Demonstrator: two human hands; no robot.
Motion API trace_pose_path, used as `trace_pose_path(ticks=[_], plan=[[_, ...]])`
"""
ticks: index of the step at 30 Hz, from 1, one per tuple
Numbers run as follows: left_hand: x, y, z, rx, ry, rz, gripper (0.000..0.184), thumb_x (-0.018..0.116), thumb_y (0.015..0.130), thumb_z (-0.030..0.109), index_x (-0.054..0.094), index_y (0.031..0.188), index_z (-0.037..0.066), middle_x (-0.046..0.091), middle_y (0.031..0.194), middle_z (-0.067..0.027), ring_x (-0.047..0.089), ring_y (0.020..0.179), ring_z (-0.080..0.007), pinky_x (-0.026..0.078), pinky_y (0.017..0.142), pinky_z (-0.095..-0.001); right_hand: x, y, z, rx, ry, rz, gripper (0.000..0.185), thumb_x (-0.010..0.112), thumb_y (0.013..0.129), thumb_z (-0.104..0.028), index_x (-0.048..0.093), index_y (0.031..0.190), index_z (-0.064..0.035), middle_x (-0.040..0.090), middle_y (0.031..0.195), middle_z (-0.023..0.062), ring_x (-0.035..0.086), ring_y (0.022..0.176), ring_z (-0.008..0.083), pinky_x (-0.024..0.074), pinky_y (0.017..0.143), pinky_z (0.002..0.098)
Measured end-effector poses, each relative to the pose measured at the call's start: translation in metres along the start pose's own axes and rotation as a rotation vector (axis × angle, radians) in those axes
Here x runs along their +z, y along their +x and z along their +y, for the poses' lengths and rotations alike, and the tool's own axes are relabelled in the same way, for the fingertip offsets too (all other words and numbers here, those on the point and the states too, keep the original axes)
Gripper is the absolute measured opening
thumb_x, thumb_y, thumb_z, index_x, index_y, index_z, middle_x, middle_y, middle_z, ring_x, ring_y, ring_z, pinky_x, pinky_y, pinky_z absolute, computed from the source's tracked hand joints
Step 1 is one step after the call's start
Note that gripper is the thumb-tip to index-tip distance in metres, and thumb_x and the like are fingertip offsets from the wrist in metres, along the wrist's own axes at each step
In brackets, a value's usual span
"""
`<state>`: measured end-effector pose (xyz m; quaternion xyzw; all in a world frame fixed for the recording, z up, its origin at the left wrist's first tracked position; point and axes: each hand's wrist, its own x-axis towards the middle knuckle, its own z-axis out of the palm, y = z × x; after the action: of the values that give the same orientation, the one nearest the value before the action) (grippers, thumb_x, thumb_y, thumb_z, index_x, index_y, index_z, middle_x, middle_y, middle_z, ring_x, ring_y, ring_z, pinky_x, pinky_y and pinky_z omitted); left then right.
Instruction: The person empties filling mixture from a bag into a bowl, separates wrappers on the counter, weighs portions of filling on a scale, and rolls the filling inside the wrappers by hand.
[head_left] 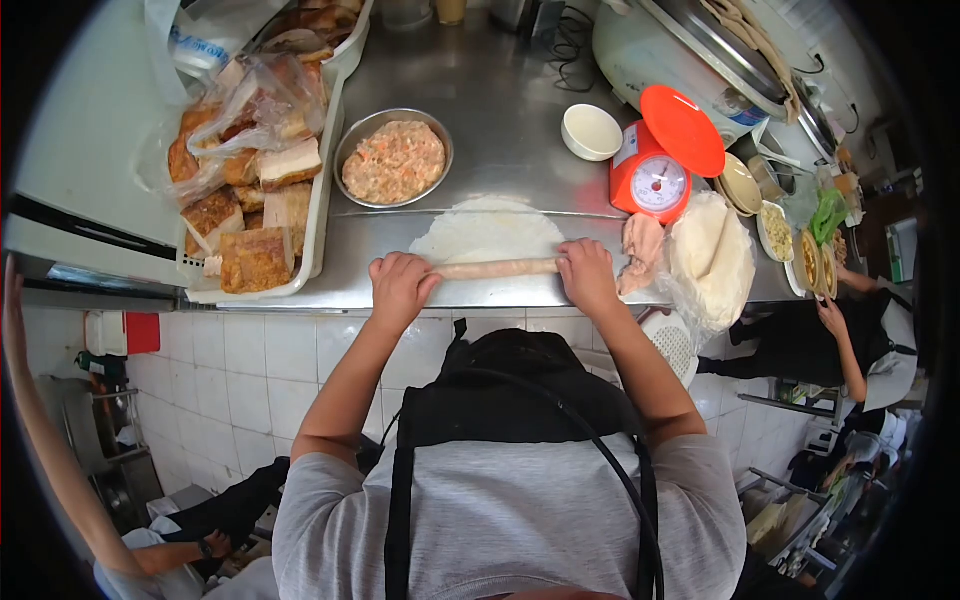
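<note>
On the steel counter's front strip, a long pinkish roll lies along the near edge of a thin, white, roundish wrapper sheet. My left hand has its fingers closed over the roll's left end. At the opposite end my right hand grips in the same way. Most of the sheet is spread flat beyond the roll. Behind and to the left stands a metal bowl of minced filling with orange bits. Pink raw meat-like paste and a pale dough mass on plastic sit right of my right hand.
A white tray of browned meat slabs is at the left. A red dial scale and a small white bowl stand at the back right, near a large lidded pot. People work to the right and lower left.
</note>
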<state>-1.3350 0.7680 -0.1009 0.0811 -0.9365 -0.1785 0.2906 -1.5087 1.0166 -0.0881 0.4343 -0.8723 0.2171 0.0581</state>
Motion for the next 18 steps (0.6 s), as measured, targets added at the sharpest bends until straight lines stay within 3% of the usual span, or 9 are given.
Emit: trace_pose_path(ticks=[2,5,8,14,18], plan=[[0.000,0.005,-0.002,0.054,0.054,0.001,0.020,0.067,0.063,0.025,0.058,0.076,0.012,0.055,0.078,-0.0002,0.049,0.080,-0.0199,0.030,0.071,-0.0360,0.000,0.006,-0.011,-0.117,-0.068,0.120,0.023,0.060,0.070,-0.018,0.056,0.091,-0.0105,0.051,0.089,0.0051,0.046,0.088,0.0239,0.0346,0.077,0.0380],[-0.002,0.012,-0.002,0.059,0.086,0.007,0.014,0.067,0.063,0.022,0.059,0.069,0.012,0.053,0.080,-0.0009,0.048,0.082,-0.0198,0.031,0.071,-0.0358,0.005,0.012,-0.028,-0.257,0.016,0.029,0.025,0.062,0.068,-0.019,0.056,0.091,-0.0111,0.051,0.088,0.0045,0.046,0.088,0.0232,0.0354,0.076,0.0372],[0.002,0.014,0.003,0.051,0.148,-0.016,0.016,0.065,0.063,0.019,0.059,0.076,0.012,0.052,0.083,-0.0012,0.048,0.084,-0.0202,0.032,0.071,-0.0360,0.016,0.014,-0.021,-0.165,0.060,-0.070,0.027,0.065,0.065,-0.020,0.057,0.090,-0.0114,0.051,0.088,0.0049,0.047,0.087,0.0229,0.0364,0.075,0.0360],[0.016,0.020,0.032,0.084,-0.061,-0.119,0.028,0.065,0.064,0.016,0.057,0.090,0.011,0.052,0.086,-0.0032,0.048,0.084,-0.0226,0.036,0.075,-0.0366,0.007,0.029,-0.027,-0.170,0.129,-0.175,0.025,0.065,0.065,-0.021,0.058,0.087,-0.0119,0.051,0.087,0.0053,0.048,0.086,0.0237,0.0373,0.073,0.0355],[0.023,0.018,0.027,0.054,-0.080,-0.128,0.028,0.065,0.063,0.016,0.058,0.090,0.010,0.052,0.088,-0.0049,0.048,0.085,-0.0241,0.037,0.074,-0.0364,0.031,0.040,-0.063,-0.280,0.101,-0.093,0.025,0.065,0.064,-0.023,0.058,0.085,-0.0118,0.051,0.086,0.0047,0.047,0.086,0.0232,0.0369,0.074,0.0354]])
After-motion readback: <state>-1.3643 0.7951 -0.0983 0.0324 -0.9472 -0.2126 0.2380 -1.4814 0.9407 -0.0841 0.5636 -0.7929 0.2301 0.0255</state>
